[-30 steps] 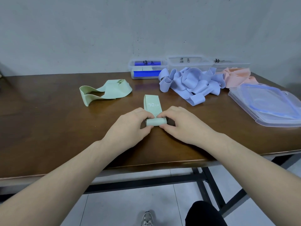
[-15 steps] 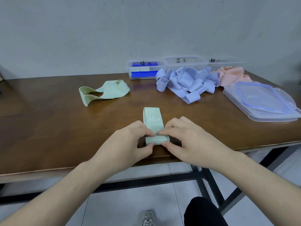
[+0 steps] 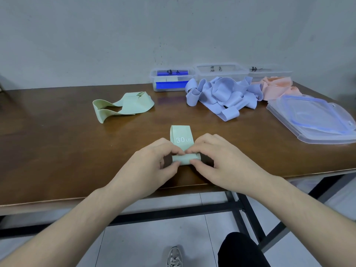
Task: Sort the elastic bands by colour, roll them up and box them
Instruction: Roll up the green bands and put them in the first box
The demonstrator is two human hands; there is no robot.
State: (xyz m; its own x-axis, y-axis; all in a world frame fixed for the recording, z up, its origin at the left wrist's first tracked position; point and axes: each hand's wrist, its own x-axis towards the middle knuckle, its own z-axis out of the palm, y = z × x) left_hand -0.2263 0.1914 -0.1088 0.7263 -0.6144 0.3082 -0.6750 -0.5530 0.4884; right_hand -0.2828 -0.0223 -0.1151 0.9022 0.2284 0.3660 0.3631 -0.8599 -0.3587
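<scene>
Close to the near edge of the desk [image 3: 57, 155], the left hand [image 3: 148, 166] and right hand [image 3: 221, 162] both pinch a partly rolled green band [image 3: 182, 139]. The roll's axis runs left to right, its flat tail (marked 30 LB) pointing away toward the wall. Bare wood lies open on the left. Farther back sit a loose green band [image 3: 125, 105], a lilac band heap [image 3: 221, 95], pink bands [image 3: 277, 86] partly hidden behind a clear lid [image 3: 312, 116], and three labelled boxes [image 3: 221, 71], the handwriting illegible.

The pale green elastic band marked 30 LB [image 3: 181, 140] is now rolled further: a thicker roll sits between the left hand [image 3: 152, 164] and right hand [image 3: 221, 162], leaving a shorter flat tail.
</scene>
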